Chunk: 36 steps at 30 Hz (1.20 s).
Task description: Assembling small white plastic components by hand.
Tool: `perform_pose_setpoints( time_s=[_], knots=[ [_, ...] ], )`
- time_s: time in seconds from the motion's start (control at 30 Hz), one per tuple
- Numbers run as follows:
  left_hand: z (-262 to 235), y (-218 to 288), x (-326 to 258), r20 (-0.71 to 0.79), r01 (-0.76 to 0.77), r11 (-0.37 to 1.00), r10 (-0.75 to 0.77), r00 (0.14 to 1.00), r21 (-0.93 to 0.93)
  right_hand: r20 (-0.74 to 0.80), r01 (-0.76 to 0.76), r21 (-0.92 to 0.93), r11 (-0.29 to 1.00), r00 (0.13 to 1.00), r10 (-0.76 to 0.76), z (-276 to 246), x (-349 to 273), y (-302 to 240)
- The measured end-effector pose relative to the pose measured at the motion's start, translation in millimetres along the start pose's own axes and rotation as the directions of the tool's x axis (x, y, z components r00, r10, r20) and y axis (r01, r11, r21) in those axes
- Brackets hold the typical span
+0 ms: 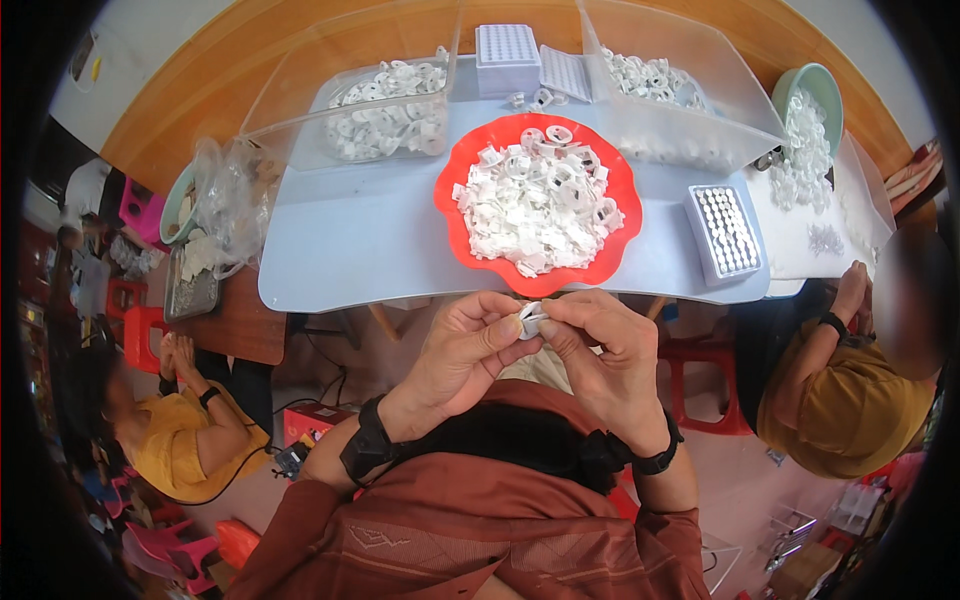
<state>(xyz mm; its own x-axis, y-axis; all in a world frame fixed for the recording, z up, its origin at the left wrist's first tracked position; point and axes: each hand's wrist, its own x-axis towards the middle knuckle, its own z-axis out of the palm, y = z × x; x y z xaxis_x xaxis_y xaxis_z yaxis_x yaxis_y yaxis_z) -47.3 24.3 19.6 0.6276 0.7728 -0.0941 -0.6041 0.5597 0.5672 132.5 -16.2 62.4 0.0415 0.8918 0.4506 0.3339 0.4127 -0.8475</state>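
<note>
Left hand [462, 345] and right hand [600, 345] fingertips pinched together on small white plastic piece [530, 319], just below red scalloped tray [470, 255] of white parts.

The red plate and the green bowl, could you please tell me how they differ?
The red plate is shallow and scalloped, in front of the hands; the green bowl is deep and smooth-rimmed, at the far right. The plate's pieces spread low; the bowl's pile spills over. Both hold small white parts.

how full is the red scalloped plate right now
Full: the red scalloped plate carries a heap of small white plastic parts covering nearly its whole centre, only the rim showing.
</note>
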Motion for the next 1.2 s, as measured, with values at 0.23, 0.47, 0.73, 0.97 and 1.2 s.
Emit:
perform_pose_setpoints(
  time_s=[0.23, 0.47, 0.73, 0.97, 1.2],
  knots=[
    [3, -4, 2, 0.001, 0.001, 1.0, -0.001, 1.0, 0.02, -0.004, -0.036, -0.001, 0.999, 0.999, 0.036, -6, -3, 0],
    [3, -9, 3, 0.004, 0.013, 1.0, -0.013, 1.0, 0.026, 0.004, -0.054, 0.021, 0.998, 0.999, 0.053, -11, -5, -1],
    [5, -10, 4, 0.013, 0.023, 1.0, -0.023, 1.0, 0.022, -0.03, -0.047, -0.025, 0.999, 0.998, 0.046, -13, -7, -2],
    [5, -12, 5, 0.001, 0.024, 0.999, -0.024, 1.0, 0.045, -0.037, -0.057, 0.008, 0.998, 0.998, 0.057, -13, -9, -2],
    [7, -14, 7, -0.012, 0.005, 0.998, -0.004, 1.0, 0.07, -0.037, -0.019, -0.035, 0.999, 0.999, 0.018, -14, -10, -1]
  ],
)
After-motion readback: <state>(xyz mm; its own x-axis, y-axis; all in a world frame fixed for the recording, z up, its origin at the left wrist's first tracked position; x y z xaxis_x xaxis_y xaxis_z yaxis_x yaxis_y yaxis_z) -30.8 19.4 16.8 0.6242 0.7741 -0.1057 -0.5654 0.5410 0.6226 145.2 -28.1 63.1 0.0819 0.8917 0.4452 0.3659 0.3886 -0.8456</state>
